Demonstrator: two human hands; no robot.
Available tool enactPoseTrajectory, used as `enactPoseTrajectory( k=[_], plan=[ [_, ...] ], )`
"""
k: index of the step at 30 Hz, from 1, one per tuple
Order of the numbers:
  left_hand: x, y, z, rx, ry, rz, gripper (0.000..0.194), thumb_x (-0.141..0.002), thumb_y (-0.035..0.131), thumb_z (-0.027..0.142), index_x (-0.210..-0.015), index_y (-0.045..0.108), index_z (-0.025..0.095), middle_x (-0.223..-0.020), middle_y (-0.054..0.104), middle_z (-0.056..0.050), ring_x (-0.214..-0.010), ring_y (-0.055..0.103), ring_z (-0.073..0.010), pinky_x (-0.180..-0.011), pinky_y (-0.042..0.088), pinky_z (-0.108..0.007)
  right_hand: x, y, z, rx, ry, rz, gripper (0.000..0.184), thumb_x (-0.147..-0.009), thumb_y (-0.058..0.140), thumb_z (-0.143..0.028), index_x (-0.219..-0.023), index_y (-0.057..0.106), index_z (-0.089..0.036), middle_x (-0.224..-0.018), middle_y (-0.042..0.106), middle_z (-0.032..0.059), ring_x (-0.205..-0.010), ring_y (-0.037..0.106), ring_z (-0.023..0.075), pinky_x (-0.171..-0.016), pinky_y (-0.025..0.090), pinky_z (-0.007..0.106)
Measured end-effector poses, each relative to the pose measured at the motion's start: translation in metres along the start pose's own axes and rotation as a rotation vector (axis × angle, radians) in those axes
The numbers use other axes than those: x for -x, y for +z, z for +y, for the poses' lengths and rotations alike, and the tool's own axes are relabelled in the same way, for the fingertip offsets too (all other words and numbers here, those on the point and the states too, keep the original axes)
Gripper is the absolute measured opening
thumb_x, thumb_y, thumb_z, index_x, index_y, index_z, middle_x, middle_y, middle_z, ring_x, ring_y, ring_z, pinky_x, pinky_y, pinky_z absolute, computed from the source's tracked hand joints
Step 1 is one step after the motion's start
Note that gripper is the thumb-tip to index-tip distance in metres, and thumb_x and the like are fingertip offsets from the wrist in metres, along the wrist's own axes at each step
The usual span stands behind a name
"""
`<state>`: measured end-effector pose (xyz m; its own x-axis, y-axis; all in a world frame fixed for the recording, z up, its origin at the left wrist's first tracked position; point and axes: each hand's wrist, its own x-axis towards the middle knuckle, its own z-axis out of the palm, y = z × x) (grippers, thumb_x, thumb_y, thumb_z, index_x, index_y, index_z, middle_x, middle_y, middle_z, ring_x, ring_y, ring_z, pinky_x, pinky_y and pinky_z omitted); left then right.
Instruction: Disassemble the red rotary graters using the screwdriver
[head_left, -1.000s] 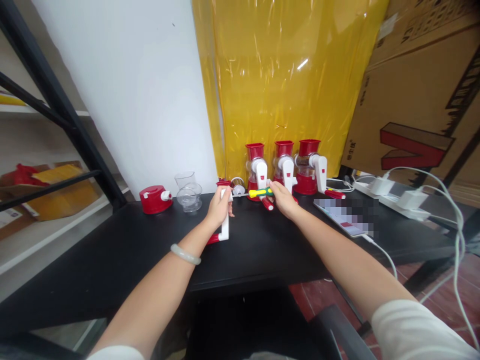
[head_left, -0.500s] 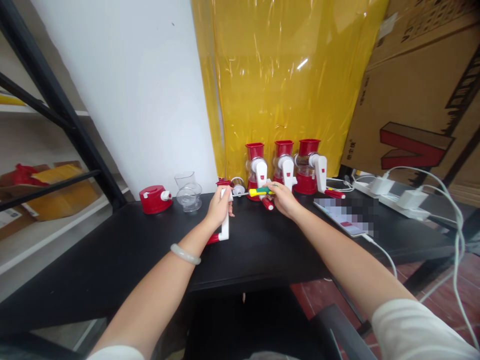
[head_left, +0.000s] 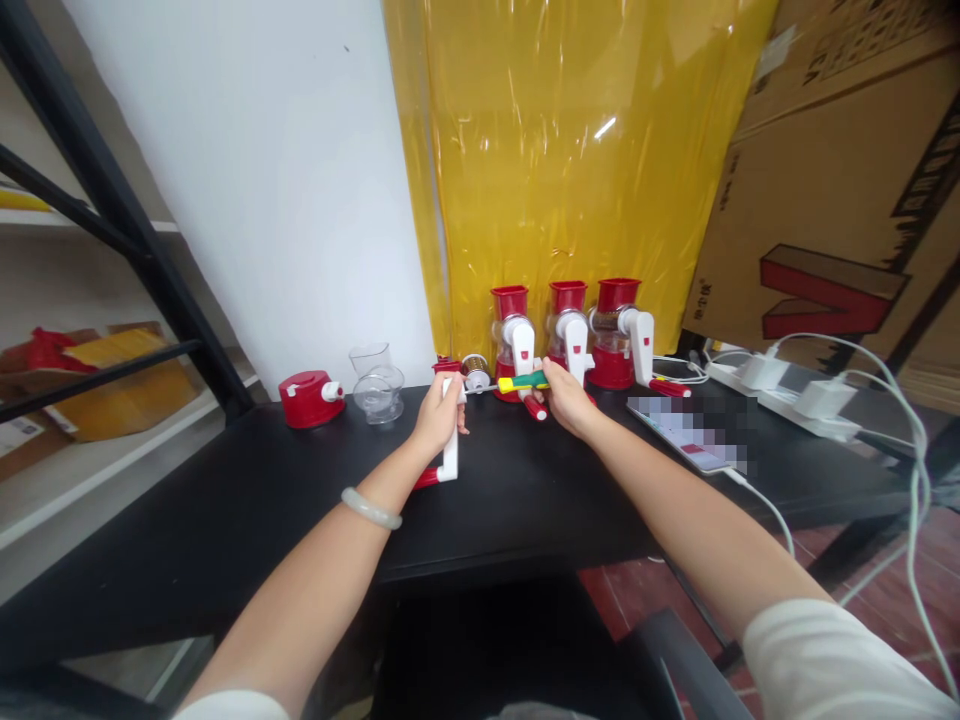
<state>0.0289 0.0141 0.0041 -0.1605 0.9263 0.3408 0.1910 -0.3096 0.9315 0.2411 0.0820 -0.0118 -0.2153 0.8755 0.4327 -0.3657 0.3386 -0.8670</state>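
Right hand (head_left: 568,397), hold slightly shifted, pinched screwdriver (head_left: 516,383), left hand (head_left: 436,414) clasped crank (head_left: 451,455), box (head_left: 124,408) far left of crank held red things (head_left: 52,350).

Three graters (head_left: 574,335); loose: one crank (head_left: 450,455), one base (head_left: 305,402), one clear housing (head_left: 384,400), one drum (head_left: 476,372). One screwdriver (head_left: 523,381), one phone (head_left: 684,434), one power strip (head_left: 780,405), two chargers (head_left: 761,371) (head_left: 825,398), one bracelet (head_left: 371,509), two hands (head_left: 436,415) (head_left: 568,398).
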Motion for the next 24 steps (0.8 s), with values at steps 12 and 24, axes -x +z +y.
enactPoseTrajectory(
  k=[12, 24],
  plan=[
    [-0.0003, 0.0006, -0.0019, 0.006, -0.004, 0.002, 0.040, -0.091, 0.052, 0.061, -0.104, 0.054, 0.023, -0.061, 0.047, 0.008, -0.041, 0.047, -0.0083, -0.039, 0.048, -0.020, -0.0024, 0.0017, -0.0049, -0.134, 0.067, 0.104, 0.041, -0.059, 0.081, -0.049, -0.077, 0.056, -0.023, -0.067, 0.055, -0.0037, -0.056, 0.043, 0.0106, -0.053, 0.035, 0.027],
    [0.0003, 0.0007, -0.0002, 0.008, -0.003, 0.012, 0.038, -0.091, 0.051, 0.060, -0.103, 0.054, 0.023, -0.062, 0.047, 0.007, -0.041, 0.047, -0.0088, -0.038, 0.048, -0.021, 0.0000, -0.0032, 0.0022, 0.046, 0.036, 0.020, 0.055, -0.075, 0.064, -0.077, -0.075, 0.050, -0.024, -0.051, 0.040, -0.0078, -0.045, 0.037, 0.0102, -0.047, 0.031, 0.028]
  ],
)
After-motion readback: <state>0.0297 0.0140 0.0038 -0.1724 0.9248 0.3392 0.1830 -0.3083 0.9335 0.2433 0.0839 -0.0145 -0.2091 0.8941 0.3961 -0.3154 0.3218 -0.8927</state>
